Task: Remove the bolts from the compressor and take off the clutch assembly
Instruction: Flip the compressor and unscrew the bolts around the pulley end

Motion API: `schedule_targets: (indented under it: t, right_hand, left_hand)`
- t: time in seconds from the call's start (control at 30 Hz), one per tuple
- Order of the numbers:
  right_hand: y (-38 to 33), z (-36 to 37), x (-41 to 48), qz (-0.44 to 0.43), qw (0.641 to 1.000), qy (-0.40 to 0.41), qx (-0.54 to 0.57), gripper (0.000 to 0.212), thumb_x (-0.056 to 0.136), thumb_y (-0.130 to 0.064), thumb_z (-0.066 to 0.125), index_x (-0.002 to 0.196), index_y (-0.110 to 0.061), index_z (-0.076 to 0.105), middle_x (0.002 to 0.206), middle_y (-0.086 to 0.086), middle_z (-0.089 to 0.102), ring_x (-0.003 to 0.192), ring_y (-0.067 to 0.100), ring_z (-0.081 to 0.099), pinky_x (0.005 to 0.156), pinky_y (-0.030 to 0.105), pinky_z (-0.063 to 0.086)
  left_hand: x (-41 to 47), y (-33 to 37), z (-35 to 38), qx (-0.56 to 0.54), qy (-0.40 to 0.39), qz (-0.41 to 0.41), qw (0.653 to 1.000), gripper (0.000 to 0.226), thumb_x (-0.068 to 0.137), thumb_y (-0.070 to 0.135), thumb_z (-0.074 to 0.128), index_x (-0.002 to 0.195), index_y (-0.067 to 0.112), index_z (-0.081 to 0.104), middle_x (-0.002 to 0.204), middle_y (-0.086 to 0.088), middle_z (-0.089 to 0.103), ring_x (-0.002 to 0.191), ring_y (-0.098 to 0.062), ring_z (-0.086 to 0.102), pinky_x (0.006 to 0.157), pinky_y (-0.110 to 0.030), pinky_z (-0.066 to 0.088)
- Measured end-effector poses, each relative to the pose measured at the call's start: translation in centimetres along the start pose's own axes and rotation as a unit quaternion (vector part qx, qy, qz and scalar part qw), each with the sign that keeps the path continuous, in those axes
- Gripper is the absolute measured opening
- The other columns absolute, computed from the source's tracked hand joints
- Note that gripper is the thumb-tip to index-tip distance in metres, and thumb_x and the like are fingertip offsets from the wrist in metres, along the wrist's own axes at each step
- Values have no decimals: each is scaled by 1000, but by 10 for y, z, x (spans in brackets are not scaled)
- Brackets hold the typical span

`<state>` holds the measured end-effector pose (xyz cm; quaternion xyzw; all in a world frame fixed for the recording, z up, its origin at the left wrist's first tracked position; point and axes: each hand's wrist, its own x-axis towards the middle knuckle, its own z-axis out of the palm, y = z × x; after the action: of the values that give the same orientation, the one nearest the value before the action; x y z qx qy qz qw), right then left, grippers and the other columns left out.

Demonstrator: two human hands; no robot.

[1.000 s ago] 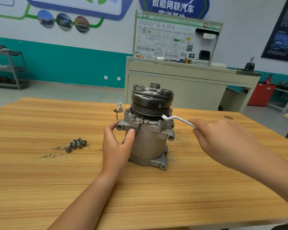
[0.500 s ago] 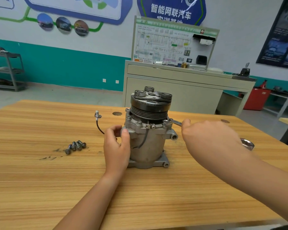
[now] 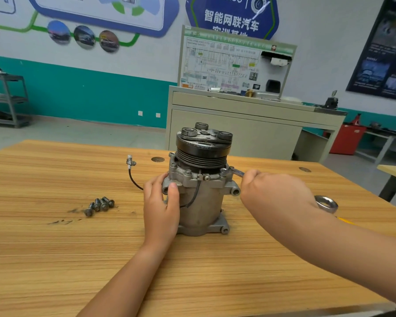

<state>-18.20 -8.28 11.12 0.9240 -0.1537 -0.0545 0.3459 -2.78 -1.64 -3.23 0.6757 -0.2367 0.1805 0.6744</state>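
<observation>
Left hand [image 3: 161,202] wraps the compressor [image 3: 201,195] body so it won't spin, right hand [image 3: 270,191] fists the hex key [image 3: 234,172] cranking a flange bolt [image 3: 223,171]

Wood-grain table [image 3: 55,259], compressor [image 3: 201,202] upright near centre w/ base flat on top, 4 loose bolts [image 3: 100,205] clustered to its left, dark smudges [image 3: 64,221] beside them, metal bowl [image 3: 327,202] at right, partly hidden, round inserts [image 3: 157,159] toward far edge
</observation>
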Motion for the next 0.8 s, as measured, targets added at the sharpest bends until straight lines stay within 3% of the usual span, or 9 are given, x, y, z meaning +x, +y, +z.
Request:
schedule_targets:
  t: [0.07, 0.17, 0.27, 0.37, 0.53, 0.6, 0.7, 0.8]
  right_hand:
    - [-5, -8, 1, -6, 1000, -3, -7, 41, 89, 13, 36, 130, 11, 32, 77, 7, 39, 64, 14, 38, 40, 26, 27]
    - [-8, -8, 3, 10, 1000, -10, 24, 48, 87, 15, 36, 133, 17, 24, 112, 19, 48, 76, 22, 47, 42, 28, 28]
    - [-5, -4, -1, 40, 998, -2, 45, 53, 87, 12, 39, 136, 16, 18, 106, 20, 54, 77, 24, 55, 39, 27, 22]
    - [-8, -1, -2, 56, 997, 2, 44, 57, 87, 14, 39, 137, 17, 13, 119, 25, 48, 61, 20, 38, 38, 27, 20]
    - [-21, 7, -1, 88, 994, 19, 60, 57, 87, 13, 38, 138, 15, 11, 119, 23, 48, 55, 11, 30, 36, 26, 20]
    - [-22, 8, 1, 92, 993, 23, 62, 58, 87, 13, 39, 138, 16, 10, 120, 23, 49, 61, 12, 37, 36, 26, 20]
    - [-17, 9, 3, 95, 993, 22, 62, 60, 86, 12, 40, 139, 15, 11, 114, 21, 54, 70, 21, 46, 38, 27, 19]
    - [-9, 11, 4, 99, 993, 21, 63, 60, 86, 10, 42, 139, 11, 15, 97, 13, 59, 58, 20, 39, 38, 27, 20]
  left_hand:
    - [0, 0, 0, 2, 1, 1, 1000, 33, 97, 18, 44, 128, 9, 52, 118, 7, 43, 105, 5, 40, 80, 8, 24]
    - [1, -1, 0, 2, 0, -3, 1000, 33, 97, 18, 44, 128, 10, 52, 118, 7, 44, 105, 2, 42, 79, 8, 24]
    - [1, 0, 0, -9, -8, -11, 1000, 33, 98, 20, 43, 128, 12, 52, 119, 6, 45, 106, -1, 44, 76, 8, 26]
    - [0, 0, 1, -18, -11, -18, 1000, 33, 98, 22, 42, 129, 14, 50, 118, 6, 46, 103, 3, 43, 76, 7, 28]
    - [1, 0, 0, -25, -14, -22, 999, 32, 98, 23, 42, 127, 16, 51, 114, 7, 47, 102, 3, 44, 74, 7, 29]
    - [1, 0, 0, -27, -18, -21, 999, 32, 98, 23, 41, 128, 16, 50, 114, 9, 46, 103, 3, 44, 74, 7, 28]
    - [0, -1, 0, -29, -28, -23, 999, 34, 99, 23, 40, 130, 14, 48, 114, 12, 43, 94, 22, 41, 73, 9, 26]
    - [1, -3, 1, -31, -26, -21, 999, 34, 99, 22, 40, 130, 12, 48, 116, 9, 44, 96, 32, 36, 72, 9, 25]
